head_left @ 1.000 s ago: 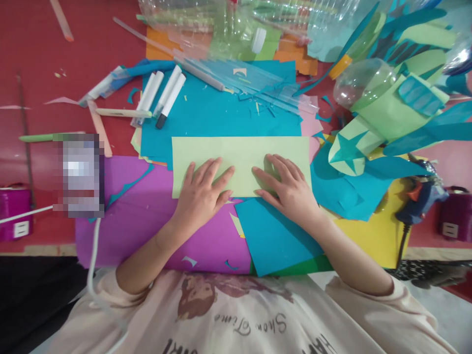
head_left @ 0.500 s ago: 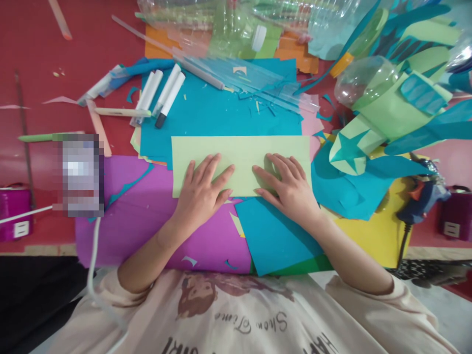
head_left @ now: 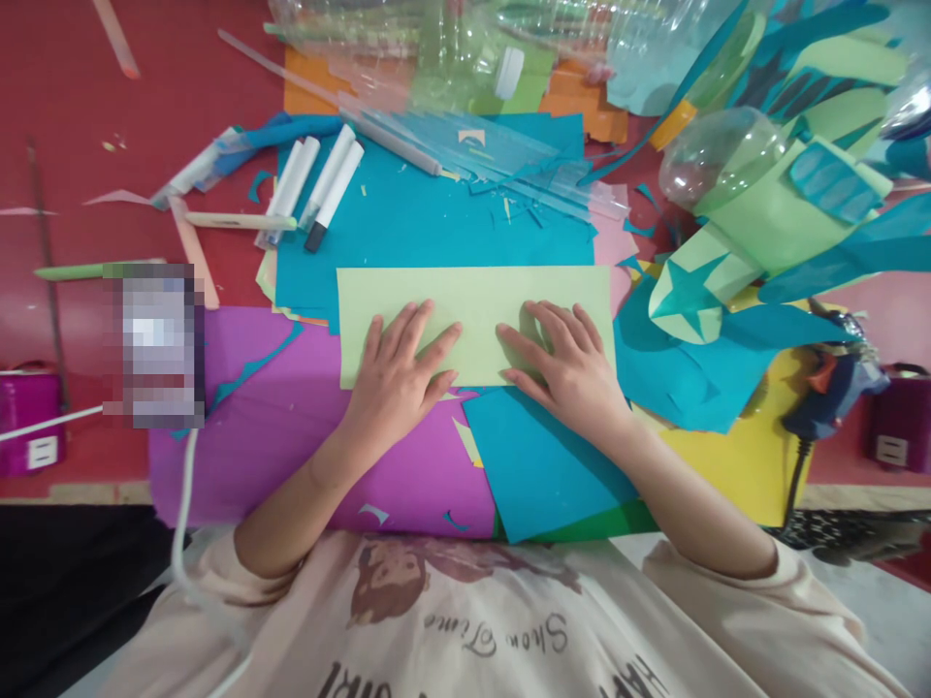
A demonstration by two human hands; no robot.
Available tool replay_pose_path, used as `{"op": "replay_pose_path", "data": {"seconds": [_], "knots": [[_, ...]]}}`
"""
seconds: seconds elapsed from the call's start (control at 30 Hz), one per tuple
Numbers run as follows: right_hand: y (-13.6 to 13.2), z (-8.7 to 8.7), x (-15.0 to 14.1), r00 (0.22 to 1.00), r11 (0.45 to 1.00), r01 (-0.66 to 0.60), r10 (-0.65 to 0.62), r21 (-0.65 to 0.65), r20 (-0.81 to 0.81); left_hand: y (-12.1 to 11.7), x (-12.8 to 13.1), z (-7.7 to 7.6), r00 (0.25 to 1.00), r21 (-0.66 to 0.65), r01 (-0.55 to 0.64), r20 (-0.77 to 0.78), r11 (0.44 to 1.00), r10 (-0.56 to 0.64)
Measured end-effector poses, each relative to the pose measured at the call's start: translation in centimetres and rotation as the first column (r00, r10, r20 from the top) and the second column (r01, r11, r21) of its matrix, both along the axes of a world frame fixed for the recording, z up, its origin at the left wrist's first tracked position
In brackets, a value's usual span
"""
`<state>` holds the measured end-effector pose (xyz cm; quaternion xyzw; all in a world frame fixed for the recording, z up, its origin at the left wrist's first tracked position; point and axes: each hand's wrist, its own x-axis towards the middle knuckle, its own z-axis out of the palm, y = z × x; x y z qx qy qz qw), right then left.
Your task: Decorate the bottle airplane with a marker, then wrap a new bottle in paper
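Observation:
A pale green strip of paper (head_left: 476,301) lies flat before me, long side across. My left hand (head_left: 400,373) rests on its left part, fingers spread. On the right part lies my right hand (head_left: 567,373), its fingers apart too, the thumb near the strip's lower edge. Neither hand grips anything. Beneath the strip are a large blue sheet (head_left: 436,228), a purple sheet (head_left: 276,427) and a smaller blue piece (head_left: 560,475) nearer my body.
White markers (head_left: 338,194) lie at the upper left, clear plastic bottles (head_left: 451,58) at the back. A phone-like device (head_left: 158,344) with a cable is on the left. To the right stand a green paper craft with a star (head_left: 690,296) and a blue glue gun (head_left: 829,388).

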<state>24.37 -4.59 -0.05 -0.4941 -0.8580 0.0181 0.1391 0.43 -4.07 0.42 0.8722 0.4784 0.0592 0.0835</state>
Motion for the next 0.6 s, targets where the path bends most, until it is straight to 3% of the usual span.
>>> {"op": "replay_pose_path", "data": {"seconds": [0.37, 0.6], "knots": [[0.07, 0.26, -0.21, 1.000, 0.999, -0.002, 0.001, 0.044, 0.025, 0.03, -0.07, -0.25, 1.000, 0.064, 0.011, 0.008, 0.998, -0.011], [-0.03, -0.05, -0.10, 1.000, 0.999, 0.018, -0.018, -0.027, 0.014, 0.05, -0.01, -0.26, 1.000, 0.019, -0.002, 0.016, 1.000, 0.002]]}}
